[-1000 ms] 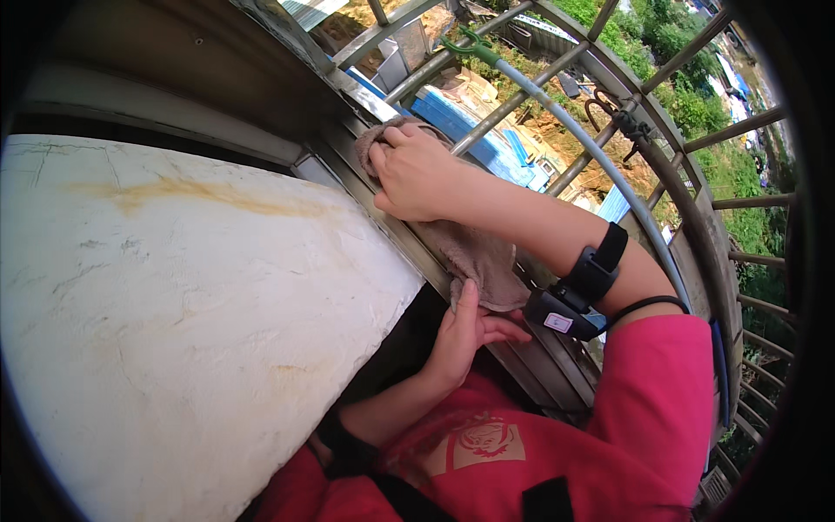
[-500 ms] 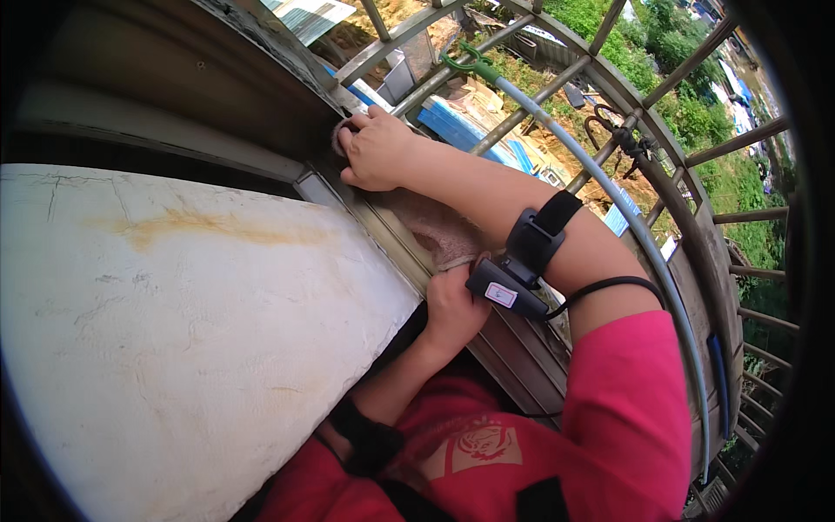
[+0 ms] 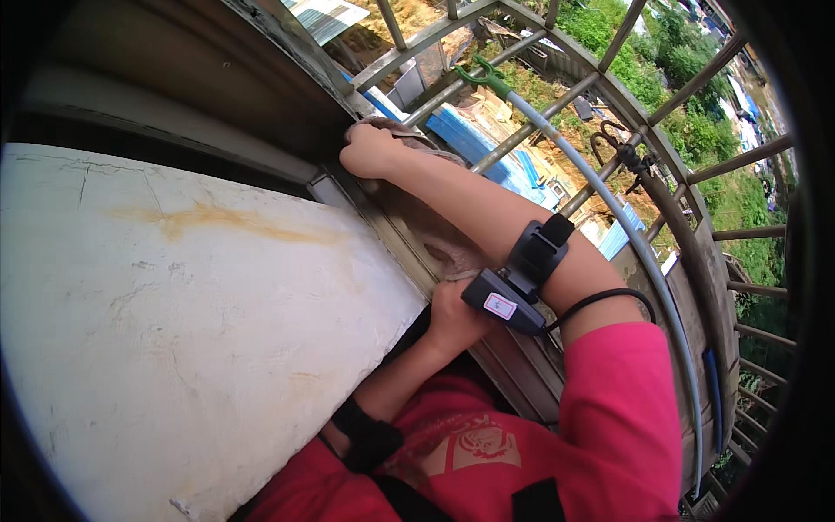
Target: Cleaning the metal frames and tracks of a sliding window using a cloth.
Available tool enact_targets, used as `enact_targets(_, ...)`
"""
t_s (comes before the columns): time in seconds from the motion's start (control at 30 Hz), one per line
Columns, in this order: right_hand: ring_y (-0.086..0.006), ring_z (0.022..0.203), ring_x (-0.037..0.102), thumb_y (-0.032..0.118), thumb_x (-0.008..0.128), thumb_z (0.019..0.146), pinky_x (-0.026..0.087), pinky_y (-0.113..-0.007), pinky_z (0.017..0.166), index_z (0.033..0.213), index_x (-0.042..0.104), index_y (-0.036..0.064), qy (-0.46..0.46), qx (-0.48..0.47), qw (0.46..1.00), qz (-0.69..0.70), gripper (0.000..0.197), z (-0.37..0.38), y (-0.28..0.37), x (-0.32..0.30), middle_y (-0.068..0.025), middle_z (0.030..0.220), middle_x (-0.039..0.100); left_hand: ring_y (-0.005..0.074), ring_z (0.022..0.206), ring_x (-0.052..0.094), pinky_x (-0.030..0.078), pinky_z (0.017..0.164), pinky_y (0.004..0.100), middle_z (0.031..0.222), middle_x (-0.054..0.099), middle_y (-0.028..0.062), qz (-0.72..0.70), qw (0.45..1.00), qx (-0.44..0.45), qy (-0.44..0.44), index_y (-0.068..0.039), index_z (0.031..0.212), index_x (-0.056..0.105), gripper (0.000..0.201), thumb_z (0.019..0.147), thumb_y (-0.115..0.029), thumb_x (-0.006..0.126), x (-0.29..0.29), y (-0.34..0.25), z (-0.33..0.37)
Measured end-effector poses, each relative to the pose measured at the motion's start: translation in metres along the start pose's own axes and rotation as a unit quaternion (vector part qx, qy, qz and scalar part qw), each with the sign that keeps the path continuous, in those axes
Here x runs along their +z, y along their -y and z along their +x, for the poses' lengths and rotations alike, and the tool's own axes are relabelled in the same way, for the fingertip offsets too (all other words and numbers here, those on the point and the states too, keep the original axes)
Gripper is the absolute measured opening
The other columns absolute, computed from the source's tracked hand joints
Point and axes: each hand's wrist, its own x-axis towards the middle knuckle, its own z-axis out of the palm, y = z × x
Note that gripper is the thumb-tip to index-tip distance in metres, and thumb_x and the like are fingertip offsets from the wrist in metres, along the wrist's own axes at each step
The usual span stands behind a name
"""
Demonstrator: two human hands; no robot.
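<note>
device label (image 3: 500,305), shirt lettering (image 3: 450,423), both unreadable

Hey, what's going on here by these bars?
Someone in a pink shirt has a brown cloth along a metal window track, beside a white slab. The right hand is curled on the cloth's far part. The left hand is at its near end, fingers mostly hidden behind a black device. Metal bars stand beyond.

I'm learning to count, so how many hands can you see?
2. The right hand is at the upper end of the brown cloth; the left hand is at its lower end, partly hidden behind the strapped black device.
</note>
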Motion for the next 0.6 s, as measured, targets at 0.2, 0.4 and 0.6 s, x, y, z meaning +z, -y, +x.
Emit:
enact_targets(0.2,-0.042,0.114,0.042,0.021,0.049,0.076,0.031,-0.048,0.095,0.11,0.054,-0.0016,0.01,-0.024,0.998,0.063,0.041,0.013,-0.004,-0.001,-0.0219,0.117,0.051,0.0336,0.066,0.058,0.047,0.059,0.0344,0.074,0.059,0.0145,0.016,1.0,-0.011,0.004,-0.001,0.086,0.057,0.016,0.07,-0.001,0.059,-0.002,0.0,0.002)
enact_targets(0.4,-0.0343,0.098,0.056,0.014,0.046,0.076,0.047,-0.04,0.072,0.097,0.061,-0.0033,-0.022,-0.004,0.993,0.118,0.031,-0.002,0.03,-0.025,-0.021,0.105,0.058,0.0392,0.061,0.055,0.045,0.054,0.0438,0.067,0.057,0.0171,0.024,0.997,0.043,-0.054,-0.005,0.081,0.058,0.012,0.07,-0.005,0.054,0.001,0.003,0.006)
enact_targets(0.6,-0.0286,0.084,0.054,0.012,0.052,0.066,0.043,-0.038,0.069,0.097,0.058,-0.0018,0.008,-0.041,0.99,0.135,0.034,-0.051,0.089,-0.081,-0.0168,0.093,0.057,0.0387,0.057,0.053,0.043,0.049,0.0433,0.064,0.055,0.0179,0.09,0.992,0.063,-0.069,-0.003,0.077,0.056,0.007,0.077,-0.007,0.051,0.001,0.006,0.004)
